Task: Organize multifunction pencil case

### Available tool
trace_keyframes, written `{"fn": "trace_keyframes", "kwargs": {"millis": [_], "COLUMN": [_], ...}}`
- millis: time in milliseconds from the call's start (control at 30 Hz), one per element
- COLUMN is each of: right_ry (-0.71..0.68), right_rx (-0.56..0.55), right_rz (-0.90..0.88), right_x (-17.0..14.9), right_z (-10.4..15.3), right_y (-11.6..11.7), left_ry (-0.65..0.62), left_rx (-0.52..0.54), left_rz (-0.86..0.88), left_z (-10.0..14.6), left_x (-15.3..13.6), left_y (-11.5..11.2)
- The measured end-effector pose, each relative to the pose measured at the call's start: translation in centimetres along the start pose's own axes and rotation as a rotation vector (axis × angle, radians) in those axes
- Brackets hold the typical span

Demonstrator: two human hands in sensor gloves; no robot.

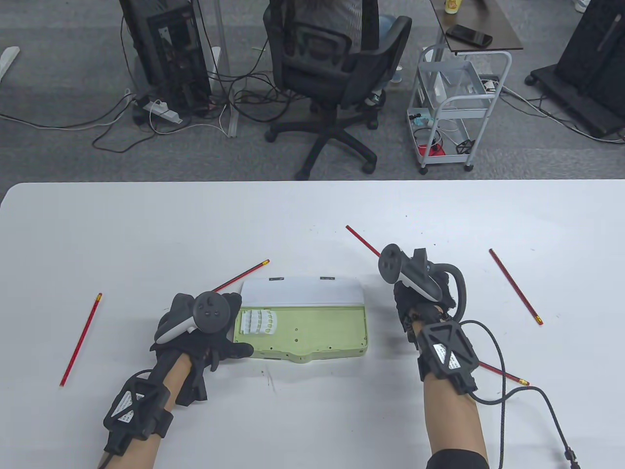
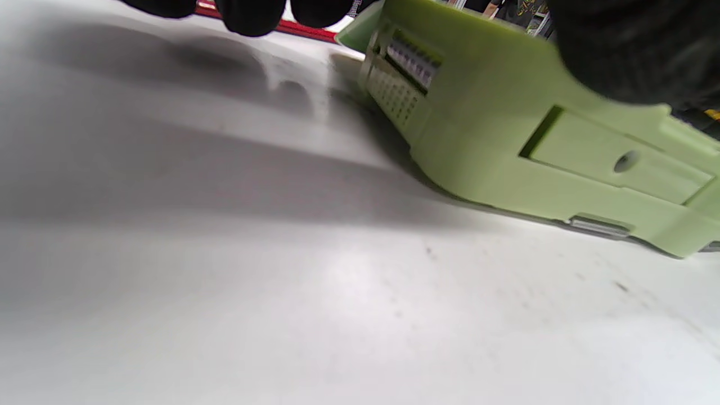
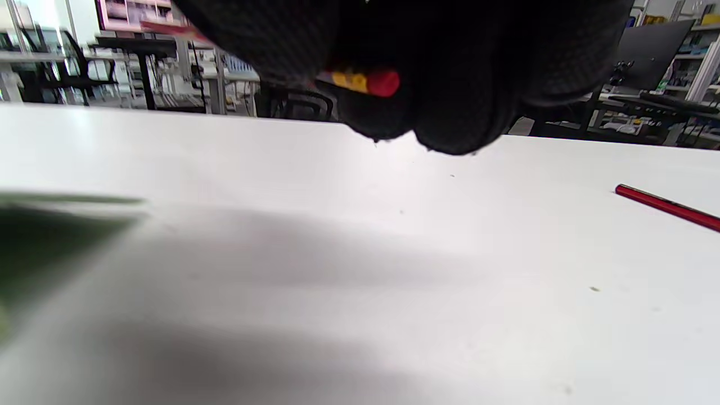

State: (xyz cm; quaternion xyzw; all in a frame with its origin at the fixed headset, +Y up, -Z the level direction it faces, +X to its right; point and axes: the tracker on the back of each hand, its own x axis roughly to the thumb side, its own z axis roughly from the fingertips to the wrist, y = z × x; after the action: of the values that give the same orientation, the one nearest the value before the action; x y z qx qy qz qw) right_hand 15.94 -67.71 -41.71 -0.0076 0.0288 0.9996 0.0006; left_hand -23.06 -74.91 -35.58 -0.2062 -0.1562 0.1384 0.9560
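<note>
Our forearms come in at the near table point(image 1: 312, 420) edge, and just beyond them lies the open green case point(image 1: 312, 332), lid point(image 1: 302, 292) flat behind it, a white slotted holder point(image 1: 257, 322) at its left end. Our left hand point(image 1: 202, 327) rests on the case's left end, thumb on its near edge, steadying it; the fingers look loosely spread, not clenched. Our right hand point(image 1: 422, 293) is lifted just right of the case, fist closed around a red pencil point(image 1: 359, 239) whose tip sticks out behind the hand; the right wrist view shows its eraser end point(image 3: 368, 81) among the dark fingers. Four more pencils lie loose: one point(image 1: 80, 339) far left, one point(image 1: 244, 276) behind our left hand, one point(image 1: 515, 287) far right, one point(image 1: 505, 375) partly under our right wrist. We judge we are on the first pencil, and the tray is bare. Next we need to bring it left over the case, level it along the tray and lower it in while our left hand keeps the case from sliding.
</note>
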Motion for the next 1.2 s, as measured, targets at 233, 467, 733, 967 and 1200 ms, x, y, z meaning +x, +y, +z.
{"fn": "trace_keyframes", "kwargs": {"millis": [233, 467, 733, 967, 1200], "right_ry": [-0.086, -0.221, -0.333, -0.371, -0.395], "right_rx": [-0.075, -0.120, -0.120, -0.143, -0.173], "right_rz": [-0.148, -0.140, 0.001, 0.067, 0.098], "right_x": [0.2, 2.5, 4.9, 6.4, 7.5], "right_z": [4.2, 6.8, 7.4, 7.6, 7.5], "right_y": [-1.8, -1.4, 0.8, 2.0, 2.5], "left_ry": [-0.005, -0.009, -0.007, -0.006, -0.005], "left_rx": [0.005, 0.008, 0.005, 0.001, 0.002], "left_rz": [0.006, 0.006, 0.007, 0.010, 0.007], "left_z": [0.0, 0.0, 0.0, 0.0, 0.0], "left_x": [0.0, -0.1, -0.1, -0.1, -0.1], "left_y": [0.0, 0.0, 0.0, 0.0, 0.0]}}
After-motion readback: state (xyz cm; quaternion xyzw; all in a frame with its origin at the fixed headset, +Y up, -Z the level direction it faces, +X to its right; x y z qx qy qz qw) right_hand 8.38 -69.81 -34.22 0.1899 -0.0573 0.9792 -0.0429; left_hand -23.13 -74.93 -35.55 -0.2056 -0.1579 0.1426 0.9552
